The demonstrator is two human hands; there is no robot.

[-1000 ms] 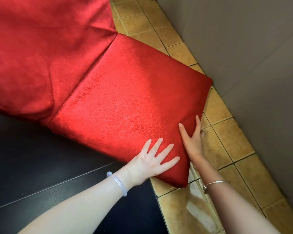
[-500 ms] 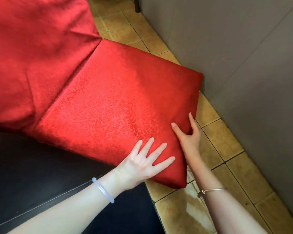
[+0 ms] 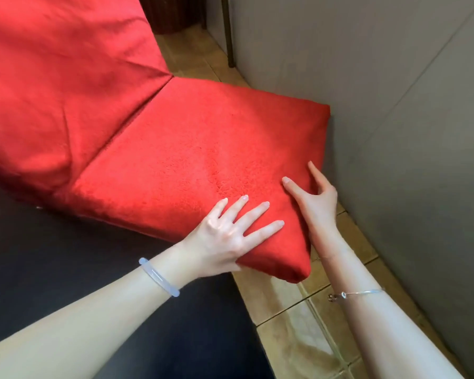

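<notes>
A flat red cushion (image 3: 203, 160) with a crinkled shiny cover lies partly on a dark seat, its near corner hanging out over the tiled floor. My left hand (image 3: 230, 231) lies flat on its near corner, fingers spread and straight. My right hand (image 3: 318, 198) is at the cushion's right edge: thumb on top, one finger raised along the side, the other fingers hidden under the edge. A second, larger red cushion (image 3: 60, 77) meets the first along a seam at the upper left.
The dark seat surface (image 3: 66, 269) fills the lower left. Tan floor tiles (image 3: 298, 318) run between it and a grey wall (image 3: 394, 105) close on the right. A thin dark post (image 3: 227, 31) stands against the wall at the top.
The cushion's far corner has moved right and now sits against the grey wall. Both hands stayed on its near corner and moved with it.
</notes>
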